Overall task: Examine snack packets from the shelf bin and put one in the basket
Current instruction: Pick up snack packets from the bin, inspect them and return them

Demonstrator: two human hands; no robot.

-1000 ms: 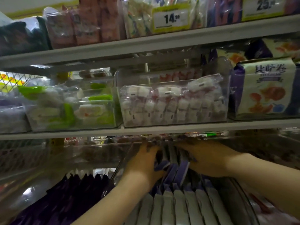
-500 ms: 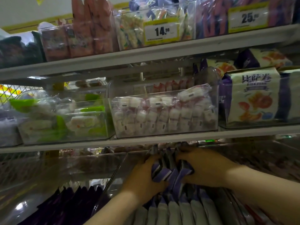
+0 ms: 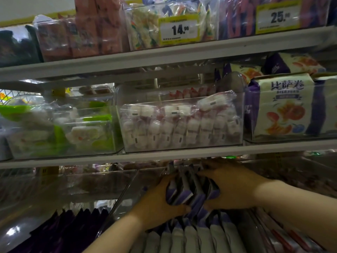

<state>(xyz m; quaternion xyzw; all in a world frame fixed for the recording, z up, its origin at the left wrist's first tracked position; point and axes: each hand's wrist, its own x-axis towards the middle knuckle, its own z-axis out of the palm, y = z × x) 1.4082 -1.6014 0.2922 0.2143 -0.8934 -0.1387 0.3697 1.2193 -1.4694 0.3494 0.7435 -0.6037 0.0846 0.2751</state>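
This is a shop: the snack aisle of a grocery or convenience store. Grey metal shelves [image 3: 164, 58] run in tiers, each lined with clear plastic bins [image 3: 182, 148] packed with many identical wrapped snacks. Yellow price labels reading 14 [image 3: 179, 30] and 25 [image 3: 278, 17] stand at the top shelf's front edge. Branded printed bags [image 3: 284, 106] and rows of purple-and-white packets [image 3: 191, 238] fill other bins.

- Left hand [image 3: 158, 203]: its fingertips are hidden behind the purple packets [image 3: 182, 192] it grips.
- Right hand [image 3: 231, 189]: its upper fingers fade into the dark under the shelf edge [image 3: 164, 156], and its forearm is cut off at the right border.
- Print on the packets between the fingers is too blurred to read.
- Grey packets [image 3: 191, 240] below the fingers run off the bottom border.
- Small print on the price tag [image 3: 179, 29], far above the fingers, is illegible.
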